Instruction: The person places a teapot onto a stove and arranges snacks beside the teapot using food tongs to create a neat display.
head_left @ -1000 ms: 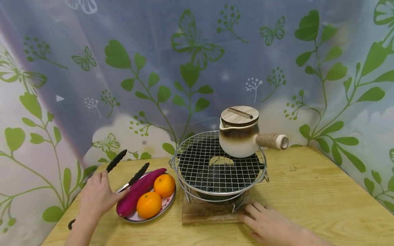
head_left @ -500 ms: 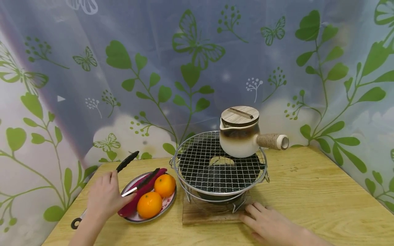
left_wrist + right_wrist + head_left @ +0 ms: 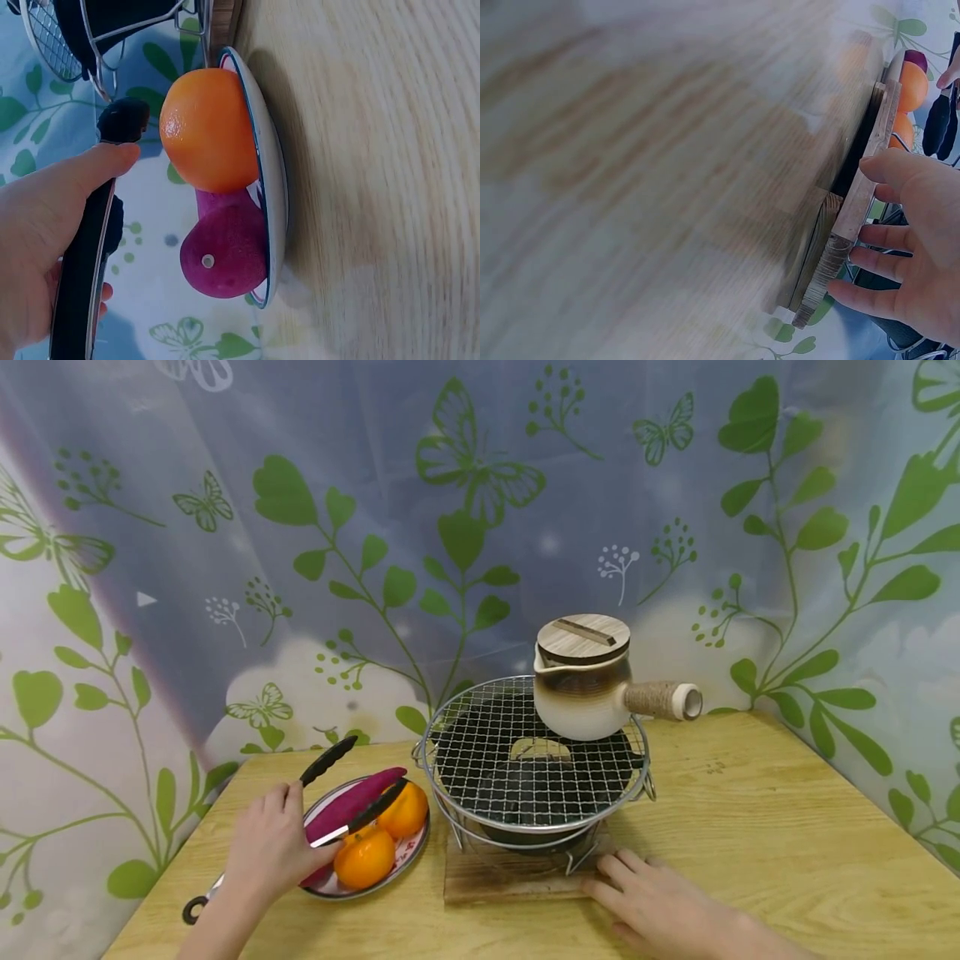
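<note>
In the head view my left hand (image 3: 272, 843) grips a pair of metal tongs (image 3: 330, 760) with black tips, the tips spread apart. One tip hangs in front of the oranges; the other is farther left, beyond the plate's rim. On the plate (image 3: 422, 852) lie a purple sweet potato (image 3: 352, 802) and two oranges (image 3: 363, 858), one partly covered by the tongs. The left wrist view shows my thumb along the tongs (image 3: 82, 277), beside an orange (image 3: 210, 131). My right hand (image 3: 652, 893) rests its fingertips on the wooden board (image 3: 510, 885); its fingers (image 3: 870, 296) look relaxed.
A round wire grill rack (image 3: 525, 802) tops a black stove on the board. At its back right stands a lidded ceramic pot (image 3: 581, 702), its rope-wrapped handle (image 3: 652, 702) pointing right. A patterned curtain (image 3: 480, 527) hangs behind the wooden table (image 3: 787, 827).
My left hand has carried the tongs to the right, and the nearer tip has passed from the sweet potato to the oranges. My right hand stays on the board.
</note>
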`<action>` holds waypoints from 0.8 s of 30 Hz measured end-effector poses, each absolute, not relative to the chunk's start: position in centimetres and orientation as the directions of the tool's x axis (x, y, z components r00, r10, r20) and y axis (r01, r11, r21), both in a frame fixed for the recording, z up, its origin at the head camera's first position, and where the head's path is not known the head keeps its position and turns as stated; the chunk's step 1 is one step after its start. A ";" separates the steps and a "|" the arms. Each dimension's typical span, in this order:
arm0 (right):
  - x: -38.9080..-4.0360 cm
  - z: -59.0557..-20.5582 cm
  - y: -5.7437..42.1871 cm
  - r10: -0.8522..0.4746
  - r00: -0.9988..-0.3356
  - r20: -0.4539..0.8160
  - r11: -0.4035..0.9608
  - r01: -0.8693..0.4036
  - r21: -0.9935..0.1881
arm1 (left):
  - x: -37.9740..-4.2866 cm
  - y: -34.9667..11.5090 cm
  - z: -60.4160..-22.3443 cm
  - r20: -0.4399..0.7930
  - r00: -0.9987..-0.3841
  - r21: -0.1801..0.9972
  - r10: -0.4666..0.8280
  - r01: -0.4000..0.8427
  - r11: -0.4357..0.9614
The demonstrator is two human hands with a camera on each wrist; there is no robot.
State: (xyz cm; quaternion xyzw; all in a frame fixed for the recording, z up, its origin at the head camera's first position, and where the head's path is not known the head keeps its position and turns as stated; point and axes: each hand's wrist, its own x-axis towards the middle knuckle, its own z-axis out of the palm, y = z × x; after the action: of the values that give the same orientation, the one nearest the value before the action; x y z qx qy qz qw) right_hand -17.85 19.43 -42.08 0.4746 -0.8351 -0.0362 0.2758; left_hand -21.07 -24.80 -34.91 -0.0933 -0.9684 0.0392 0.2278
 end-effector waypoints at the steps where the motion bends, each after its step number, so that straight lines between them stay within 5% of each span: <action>1: -17.8 -42.0 19.4 -0.813 -0.397 0.425 0.546 -0.773 0.323 | -21.0 -24.7 -34.9 0.435 -0.877 -0.118 0.201 0.166 0.979; 24: -18.0 -41.8 19.5 -0.826 -0.439 0.353 0.544 -0.786 0.296 | -19.9 -22.7 -35.5 0.427 -0.856 -0.142 0.292 0.256 0.956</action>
State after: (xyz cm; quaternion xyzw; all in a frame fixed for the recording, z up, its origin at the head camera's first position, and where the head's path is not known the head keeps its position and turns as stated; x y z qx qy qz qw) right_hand -17.95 19.46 -41.79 0.4757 -0.8471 -0.0438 0.2327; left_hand -19.92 -22.71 -35.51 -0.1424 -0.9625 0.0399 0.2276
